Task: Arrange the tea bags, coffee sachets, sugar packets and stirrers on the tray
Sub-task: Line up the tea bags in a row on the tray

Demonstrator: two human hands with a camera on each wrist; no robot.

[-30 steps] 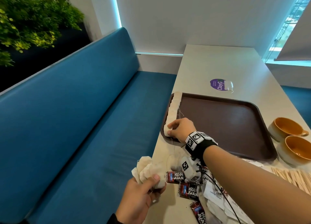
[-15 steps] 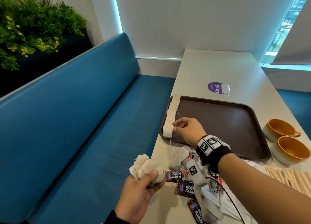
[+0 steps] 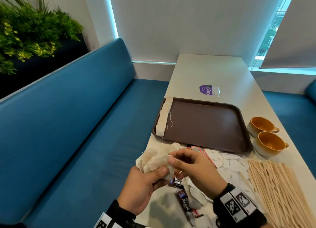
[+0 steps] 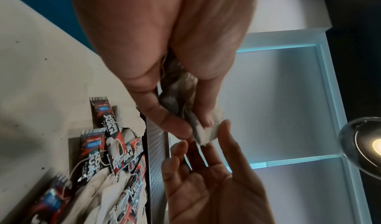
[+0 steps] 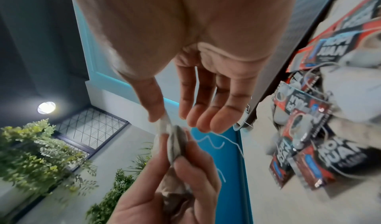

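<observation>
My left hand point(image 3: 153, 174) grips a bunch of beige tea bags point(image 3: 153, 161) above the table's near left edge. My right hand point(image 3: 171, 156) meets it and pinches the edge of one tea bag point(image 5: 164, 124) between thumb and index finger. A row of tea bags point(image 3: 164, 118) lies along the left rim of the brown tray point(image 3: 205, 125), whose floor is otherwise bare. Kopi Juan coffee sachets point(image 3: 183, 202) lie under my hands. White sugar packets point(image 3: 229, 161) sit in front of the tray, and wooden stirrers point(image 3: 277, 185) are spread at the right.
Two orange cups point(image 3: 261, 126) point(image 3: 269, 144) stand right of the tray. A purple sticker point(image 3: 206, 90) lies beyond it. A blue bench point(image 3: 85, 125) runs along the table's left edge, with plants point(image 3: 34, 34) behind it.
My right hand has left the tea-bag row on the tray and drawn back to the bunch in my left hand. The left hand has lifted a little.
</observation>
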